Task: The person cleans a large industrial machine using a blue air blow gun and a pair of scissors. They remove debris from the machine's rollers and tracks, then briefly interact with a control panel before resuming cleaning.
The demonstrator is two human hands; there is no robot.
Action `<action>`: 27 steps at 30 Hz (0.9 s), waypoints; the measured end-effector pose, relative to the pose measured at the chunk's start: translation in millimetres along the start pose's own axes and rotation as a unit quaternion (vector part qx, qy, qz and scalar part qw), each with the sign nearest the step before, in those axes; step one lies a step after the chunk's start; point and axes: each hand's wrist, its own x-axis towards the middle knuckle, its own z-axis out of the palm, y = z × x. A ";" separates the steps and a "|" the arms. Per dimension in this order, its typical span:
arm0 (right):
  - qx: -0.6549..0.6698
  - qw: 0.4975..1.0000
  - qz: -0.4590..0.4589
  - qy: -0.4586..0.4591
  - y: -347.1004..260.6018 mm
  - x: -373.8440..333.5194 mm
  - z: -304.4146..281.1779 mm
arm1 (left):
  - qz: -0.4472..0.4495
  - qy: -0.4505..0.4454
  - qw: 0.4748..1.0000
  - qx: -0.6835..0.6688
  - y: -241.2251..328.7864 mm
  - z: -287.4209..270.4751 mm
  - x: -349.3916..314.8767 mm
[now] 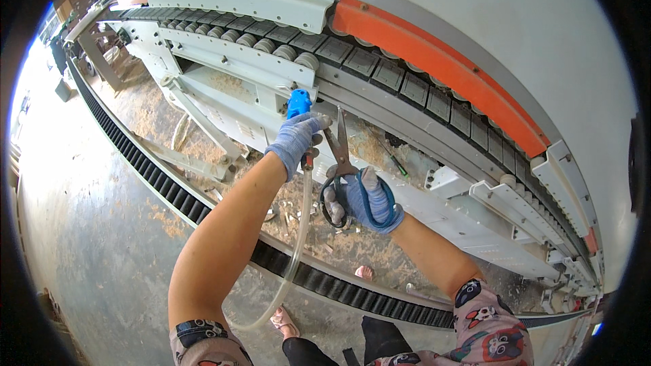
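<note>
Beside the left hand [296,139] gripping a blue nozzle [298,103] with clear hose [302,220], the right hand [363,200] clasps scissors [341,163], blades nearly closed.

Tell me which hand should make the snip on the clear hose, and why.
Probably the right hand: it grips the scissors, blades pointing up beside the left hand. The left is busy gripping the blue fitting where the clear hose hangs.

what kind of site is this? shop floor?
Likely a woodworking shop or factory floor. A long conveyor machine with rollers and an orange guard fills the view, sawdust covers the concrete floor, and gloved hands work with scissors and a clear hose.
</note>
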 end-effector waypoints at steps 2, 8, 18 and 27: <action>-0.013 0.999 -0.027 0.016 5.5 5.7 9.2 | -0.018 0.029 0.999 -0.019 -1.7 -4.9 2.7; -0.061 0.996 -0.021 0.058 11.7 18.8 22.8 | -0.081 0.131 0.988 -0.024 14.6 -6.2 -6.0; 0.012 0.998 -0.009 0.062 -21.3 14.2 64.3 | -0.013 0.033 0.983 -0.179 16.7 -26.6 -6.3; 0.025 0.999 0.004 0.032 -8.8 10.8 35.4 | -0.018 0.004 0.994 -0.106 10.0 -36.3 11.6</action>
